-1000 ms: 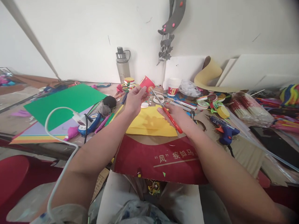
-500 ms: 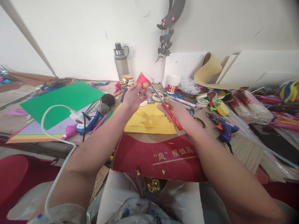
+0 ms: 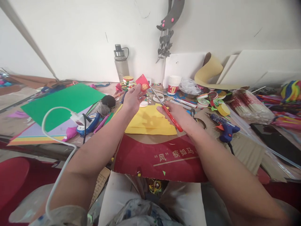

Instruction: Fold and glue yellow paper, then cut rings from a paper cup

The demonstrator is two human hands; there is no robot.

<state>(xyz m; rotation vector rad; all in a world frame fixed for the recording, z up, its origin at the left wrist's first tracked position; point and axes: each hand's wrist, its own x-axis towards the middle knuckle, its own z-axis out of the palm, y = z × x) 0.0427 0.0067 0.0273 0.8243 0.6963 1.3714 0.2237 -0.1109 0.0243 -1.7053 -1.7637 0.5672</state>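
Observation:
My left hand (image 3: 134, 99) pinches a small red piece of paper (image 3: 142, 82) that carries a round gold print, held up above the worktable. Closed around the red handles of a pair of scissors (image 3: 168, 114) is my right hand (image 3: 175, 111). The scissor blades point up and left, their tips close to the lower right edge of the red piece; whether they touch it I cannot tell. Below both hands lie yellow sheets (image 3: 148, 121) on a dark red board (image 3: 160, 157) printed with Chinese characters.
Green paper (image 3: 61, 103) and a blue device with a white cable (image 3: 90, 122) lie left. A grey bottle (image 3: 121, 64) and stacked paper cups (image 3: 174, 84) stand behind. To the right are a blue glue gun (image 3: 227, 130), a black phone (image 3: 275, 141) and bagged sticks (image 3: 252, 106).
The red piece has turned a little in my left hand, so its gold print faces me more. The scissors have barely shifted.

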